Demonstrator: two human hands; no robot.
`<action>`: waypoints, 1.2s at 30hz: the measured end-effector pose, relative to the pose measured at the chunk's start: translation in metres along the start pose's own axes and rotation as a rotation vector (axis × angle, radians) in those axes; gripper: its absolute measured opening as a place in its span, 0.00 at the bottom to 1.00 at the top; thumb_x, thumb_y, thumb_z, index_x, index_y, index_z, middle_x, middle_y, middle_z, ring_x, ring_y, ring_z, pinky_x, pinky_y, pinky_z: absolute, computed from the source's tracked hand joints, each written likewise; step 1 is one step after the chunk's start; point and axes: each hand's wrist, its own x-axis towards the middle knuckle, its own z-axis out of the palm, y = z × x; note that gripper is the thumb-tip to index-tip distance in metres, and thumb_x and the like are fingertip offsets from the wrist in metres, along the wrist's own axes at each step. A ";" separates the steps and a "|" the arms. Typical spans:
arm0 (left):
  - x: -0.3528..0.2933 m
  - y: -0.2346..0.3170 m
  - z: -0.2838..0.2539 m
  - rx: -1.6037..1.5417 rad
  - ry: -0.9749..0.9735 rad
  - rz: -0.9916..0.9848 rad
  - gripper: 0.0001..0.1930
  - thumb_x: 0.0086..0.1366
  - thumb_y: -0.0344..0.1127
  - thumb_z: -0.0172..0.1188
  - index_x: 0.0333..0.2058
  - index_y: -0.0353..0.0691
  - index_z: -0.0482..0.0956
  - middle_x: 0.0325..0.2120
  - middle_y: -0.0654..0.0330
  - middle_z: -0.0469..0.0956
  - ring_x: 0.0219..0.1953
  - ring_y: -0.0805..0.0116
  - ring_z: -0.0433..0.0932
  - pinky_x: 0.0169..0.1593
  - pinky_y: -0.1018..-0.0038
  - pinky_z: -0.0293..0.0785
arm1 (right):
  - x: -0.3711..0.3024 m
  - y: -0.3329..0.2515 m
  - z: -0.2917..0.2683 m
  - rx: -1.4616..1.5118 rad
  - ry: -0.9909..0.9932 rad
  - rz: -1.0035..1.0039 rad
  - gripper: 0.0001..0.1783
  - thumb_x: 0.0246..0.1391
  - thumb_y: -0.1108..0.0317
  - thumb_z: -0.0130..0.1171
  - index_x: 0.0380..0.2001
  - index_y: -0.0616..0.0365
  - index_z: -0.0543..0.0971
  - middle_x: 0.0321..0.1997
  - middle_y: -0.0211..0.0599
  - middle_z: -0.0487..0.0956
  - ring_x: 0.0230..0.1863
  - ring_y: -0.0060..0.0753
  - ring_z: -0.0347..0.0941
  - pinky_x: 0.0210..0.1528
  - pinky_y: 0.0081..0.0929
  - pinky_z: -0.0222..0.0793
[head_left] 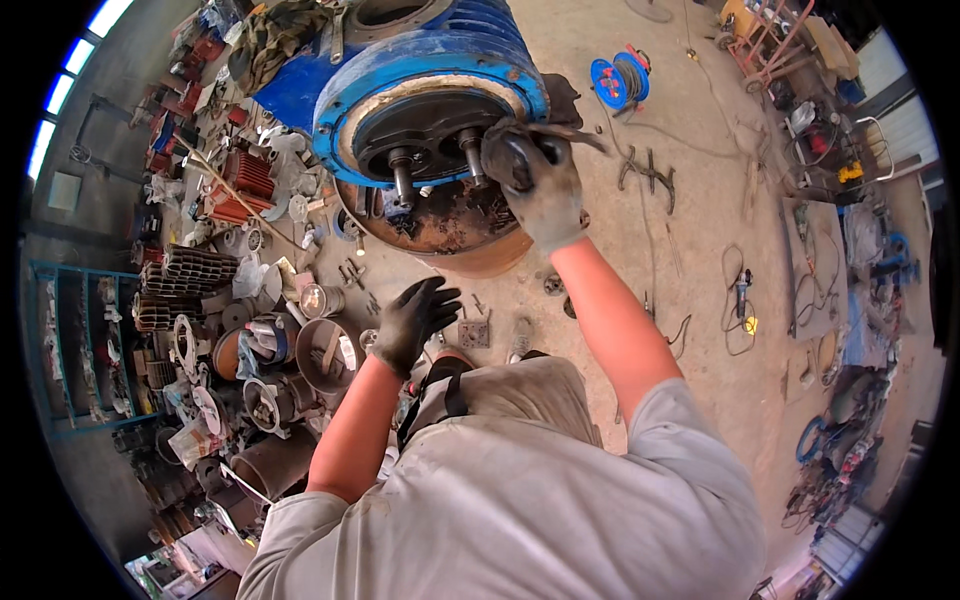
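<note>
In front of me stands a large blue machine housing [420, 85] with a round flanged end. Two metal shafts [402, 178] stick out of its dark, oily inner face. My right hand [545, 200], in a dirty grey glove, is closed on a dark rag [512, 160] at the right side of the flange. Part of the rag trails off to the right, and its contact with the metal is partly hidden by the hand. My left hand [410, 322], in a dark-stained glove, hangs below the machine with fingers stretched out, holding nothing.
Under the flange sits a rusty round drum [480, 262] with dark small parts on top. A blue cable reel [620, 82] and a black puller-like tool [648, 178] lie on the floor to the right. Metal cylinders [328, 355] and motor parts crowd the left.
</note>
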 end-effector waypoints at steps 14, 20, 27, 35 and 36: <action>-0.088 -0.078 -0.184 -0.121 0.374 -0.154 0.19 0.79 0.43 0.54 0.59 0.36 0.76 0.47 0.50 0.85 0.42 0.59 0.86 0.45 0.66 0.83 | -0.063 -0.009 0.114 0.761 0.060 0.631 0.31 0.54 0.64 0.72 0.60 0.61 0.79 0.56 0.50 0.84 0.56 0.48 0.81 0.60 0.38 0.74; -0.113 -0.063 -0.213 -0.074 0.394 -0.160 0.18 0.79 0.41 0.55 0.58 0.35 0.74 0.44 0.52 0.84 0.41 0.59 0.85 0.44 0.65 0.83 | -0.062 -0.068 0.148 1.596 0.276 1.019 0.21 0.65 0.66 0.63 0.61 0.54 0.78 0.54 0.32 0.84 0.52 0.29 0.80 0.54 0.32 0.75; -0.130 -0.066 -0.254 0.020 0.440 -0.161 0.18 0.78 0.42 0.56 0.58 0.36 0.75 0.43 0.52 0.85 0.37 0.63 0.85 0.40 0.67 0.82 | -0.057 -0.106 0.084 1.486 -0.039 0.703 0.31 0.63 0.56 0.65 0.66 0.54 0.74 0.58 0.40 0.81 0.54 0.38 0.79 0.58 0.37 0.75; -0.139 -0.077 -0.276 -0.109 0.497 -0.116 0.12 0.77 0.39 0.57 0.51 0.37 0.76 0.37 0.54 0.84 0.32 0.65 0.83 0.31 0.71 0.78 | -0.025 -0.085 0.094 0.046 -0.020 0.092 0.30 0.56 0.62 0.65 0.63 0.53 0.79 0.55 0.63 0.82 0.52 0.64 0.81 0.55 0.51 0.79; -0.142 -0.083 -0.286 -0.117 0.489 -0.106 0.15 0.77 0.39 0.56 0.54 0.36 0.76 0.39 0.52 0.84 0.34 0.63 0.84 0.35 0.69 0.81 | -0.021 -0.093 0.088 0.027 -0.139 0.170 0.29 0.56 0.61 0.65 0.62 0.53 0.79 0.55 0.63 0.81 0.53 0.64 0.81 0.56 0.51 0.78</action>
